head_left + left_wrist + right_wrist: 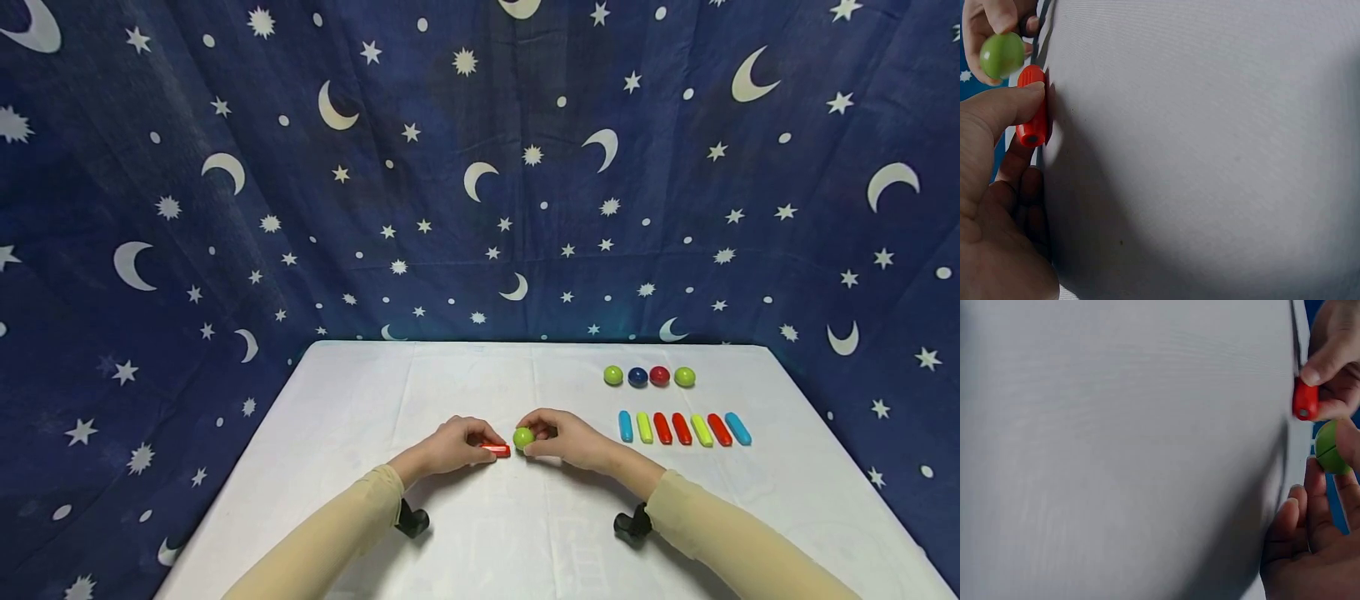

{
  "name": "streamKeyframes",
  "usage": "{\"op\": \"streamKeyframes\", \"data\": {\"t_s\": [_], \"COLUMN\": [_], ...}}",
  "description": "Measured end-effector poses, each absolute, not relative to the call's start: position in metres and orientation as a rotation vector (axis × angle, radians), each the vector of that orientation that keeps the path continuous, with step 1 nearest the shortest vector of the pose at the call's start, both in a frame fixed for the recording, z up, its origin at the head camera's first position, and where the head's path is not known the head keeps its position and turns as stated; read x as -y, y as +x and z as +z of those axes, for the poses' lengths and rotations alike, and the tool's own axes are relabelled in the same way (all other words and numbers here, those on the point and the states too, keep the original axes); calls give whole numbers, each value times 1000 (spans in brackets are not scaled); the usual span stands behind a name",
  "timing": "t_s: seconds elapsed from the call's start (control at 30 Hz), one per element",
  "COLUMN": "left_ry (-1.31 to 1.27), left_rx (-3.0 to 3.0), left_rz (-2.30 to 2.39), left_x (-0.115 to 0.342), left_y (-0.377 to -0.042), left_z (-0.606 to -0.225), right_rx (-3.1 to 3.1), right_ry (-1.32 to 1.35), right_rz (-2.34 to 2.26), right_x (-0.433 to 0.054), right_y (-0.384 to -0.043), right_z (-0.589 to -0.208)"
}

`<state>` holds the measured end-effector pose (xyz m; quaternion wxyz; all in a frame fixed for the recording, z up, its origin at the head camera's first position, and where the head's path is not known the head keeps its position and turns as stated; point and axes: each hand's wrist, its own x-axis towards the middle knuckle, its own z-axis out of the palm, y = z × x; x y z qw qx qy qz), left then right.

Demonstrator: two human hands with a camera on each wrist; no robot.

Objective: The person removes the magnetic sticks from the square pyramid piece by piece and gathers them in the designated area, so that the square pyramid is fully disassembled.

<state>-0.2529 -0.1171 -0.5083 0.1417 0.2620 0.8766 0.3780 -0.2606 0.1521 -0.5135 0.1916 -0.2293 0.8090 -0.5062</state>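
My left hand (455,448) pinches a short red rod (497,450) between thumb and fingers, low over the white tabletop. Seen from the left wrist, the rod (1032,134) has a ridged side and a dark round spot in its end. Just to the right, my right hand (572,440) holds a glossy green ball (523,438) by thumb and fingertips. A thin seam runs across the ball (1330,450) in the right wrist view. Rod and ball face each other with a small gap between them in the head view.
At the back right of the white table (360,392) stands a row of balls: green (612,375), dark blue (637,377), red (659,376) and green (685,377). Nearer lie several rods, among them blue (626,426), yellow (644,427) and red (662,428). A star-patterned cloth (442,225) hangs behind.
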Motion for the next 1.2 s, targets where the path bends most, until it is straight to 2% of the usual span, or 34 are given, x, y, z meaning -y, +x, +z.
{"op": "streamKeyframes", "data": {"t_s": [0.27, 0.57, 0.87, 1.2], "left_ry": [727, 681, 677, 655], "left_rx": [-2533, -2531, -2539, -2559], "left_rz": [1078, 1079, 1074, 1056], "left_x": [118, 119, 118, 118], "left_y": [-253, -253, -253, -253], "left_z": [-509, -511, -511, -513], "right_rx": [-2389, -2591, -2751, -2761], "right_ry": [-542, -160, 116, 231], "right_rz": [-1542, -1543, -1497, -1503], "right_x": [-204, -302, -370, -401], "right_y": [-265, -281, -292, -299], "right_z": [-479, -449, -458, -477]}}
